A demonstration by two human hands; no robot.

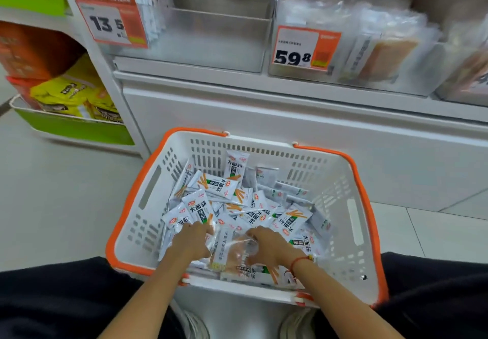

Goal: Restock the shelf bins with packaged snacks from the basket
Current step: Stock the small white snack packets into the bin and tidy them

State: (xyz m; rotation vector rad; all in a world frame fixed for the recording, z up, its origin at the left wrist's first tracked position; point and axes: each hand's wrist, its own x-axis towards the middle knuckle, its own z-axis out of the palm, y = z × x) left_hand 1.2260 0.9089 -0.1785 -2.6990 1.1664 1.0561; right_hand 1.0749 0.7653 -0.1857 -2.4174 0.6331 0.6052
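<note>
Both hands are down in the basket (148,188), among the packaged snacks (211,188). The left hand (191,241) has its fingers curled into the pile of small white packets, apparently gathering several at once, though exactly what it holds is hidden under the fingers. The right hand (266,246) curls round one edge of a clear packet (232,254) with a pale brown snack inside, which lies between the two hands on top of the white ones.

Risk starts at the grip. The film looks slick, so I judge a loose handful could shed packets on the lift, back into the basket or onto the floor. The clear packet is a different product from those around it; scooped up with them, it could end up in the wrong bin.

Beyond the hands, up past the far rim of the basket, the empty clear bin (211,37) sits beside the 13.5 price tag (111,19), with a few white packets standing at its left. To its right, the 59.8 tag (303,48) fronts a bin of clear packets (383,48) that look like the one under the right hand. Confusing the two bins is the likeliest mistake.
</note>
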